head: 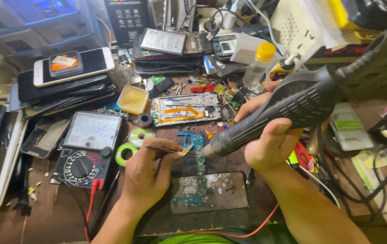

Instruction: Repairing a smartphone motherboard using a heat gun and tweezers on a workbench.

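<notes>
My left hand (147,174) pinches thin metal tweezers (164,149) whose tips hold a small yellowish part just above a blue circuit board (196,149). My right hand (268,135) grips a black hot-air gun (292,106), its nozzle tip (208,151) angled down-left and almost touching the board beside the tweezers. The board lies on the brown bench, its lower part over a dark glass plate (220,192). Behind it lies an opened phone frame (186,108) with an orange flex strip.
An analog multimeter (87,149) with red leads sits at left, near solder rolls (140,135) and a yellow flux tub (133,99). A stack of phones (67,81) fills the far left. Bottles (259,65), cables and boxes crowd the back and right.
</notes>
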